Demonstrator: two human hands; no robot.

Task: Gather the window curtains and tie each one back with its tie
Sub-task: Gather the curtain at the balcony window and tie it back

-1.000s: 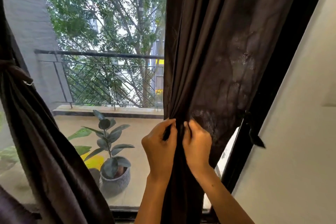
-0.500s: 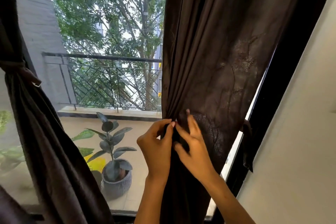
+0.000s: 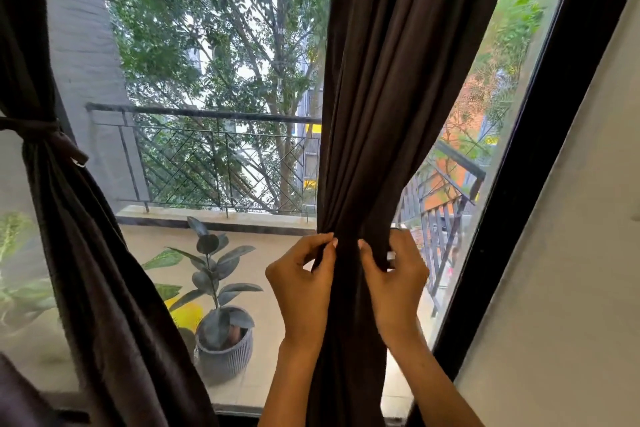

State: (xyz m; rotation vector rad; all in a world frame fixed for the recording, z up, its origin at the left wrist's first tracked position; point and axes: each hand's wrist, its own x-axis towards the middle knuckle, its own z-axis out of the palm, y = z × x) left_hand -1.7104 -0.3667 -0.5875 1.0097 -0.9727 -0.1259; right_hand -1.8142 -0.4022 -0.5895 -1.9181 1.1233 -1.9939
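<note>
The dark brown right curtain hangs in the middle of the window, bunched into a narrow column at waist height. My left hand pinches its left edge and my right hand grips its right side, fingers curled round the fabric. The left curtain hangs gathered at the left, bound by its dark tie with a loose end sticking out. No tie for the right curtain is plainly visible.
The black window frame runs up the right side beside a white wall. Beyond the glass are a balcony railing, a potted plant and trees.
The right curtain has been drawn in from the right frame into a tight bundle, uncovering glass on its right. My right hand moved from the front folds round to the curtain's right side.
</note>
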